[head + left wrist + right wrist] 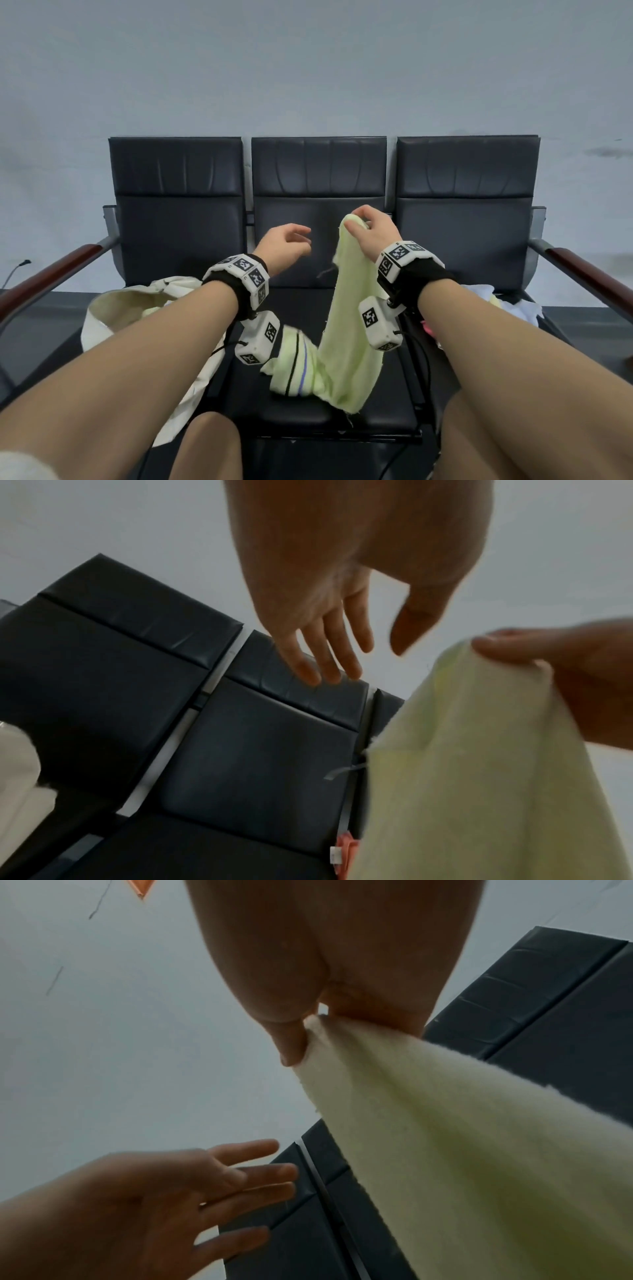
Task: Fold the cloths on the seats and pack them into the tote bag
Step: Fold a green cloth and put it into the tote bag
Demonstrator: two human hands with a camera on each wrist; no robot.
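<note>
A pale green cloth (346, 329) is held up over the middle seat (301, 397) of a row of three dark padded seats, its top corner pinched between the thumb and curled fingers (291, 1042) of the right hand (371, 233); the rest hangs down and its striped lower end is bunched on the seat cushion. The left hand (284, 246) is raised just beside it, holding nothing, with the fingers (329, 653) loosely spread and pointed toward the cloth's upper edge but apart from it. The step in hand is judged to be the opening-out of this cloth before folding — only one corner is secured so far. For the next move, a second top corner would need to be caught by the left hand so that the cloth can be stretched flat and then laid on the seat for folding. The cream tote bag (113, 318) lies open on the left seat, with something pale green already seen inside it. More cloths (496, 301) — white and pale ones, bunched — are heaped on the right seat, so the task is judged to be partly done.
</note>
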